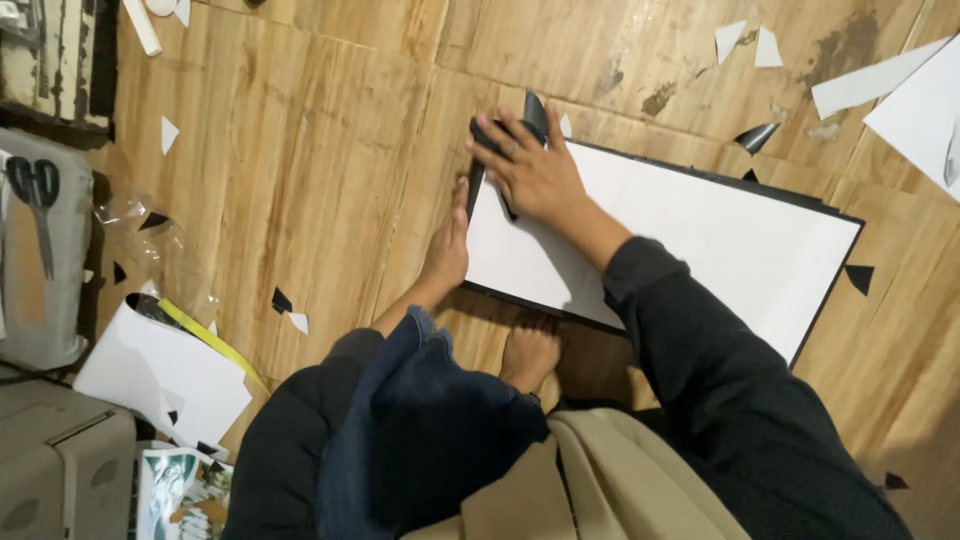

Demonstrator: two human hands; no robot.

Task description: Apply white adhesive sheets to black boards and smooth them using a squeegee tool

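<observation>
The floor (330,150) is wood-look board with a brown grain pattern, slightly sheened, scuffed and stained dark in spots. On it lies a large white board (700,240), smooth and matt like card, edged with thin black paper or film. A curled black strip (533,110) at its corner looks faintly glossy. White paper offcuts (160,370) and small black paper scraps (281,300) are flat and matt. A crumpled clear plastic wrapper (150,240) glints. The scissors (38,200) have black plastic handles and dull grey metal blades. The sleeve (720,380) is dark soft cloth; the jeans (420,420) are blue denim.
</observation>
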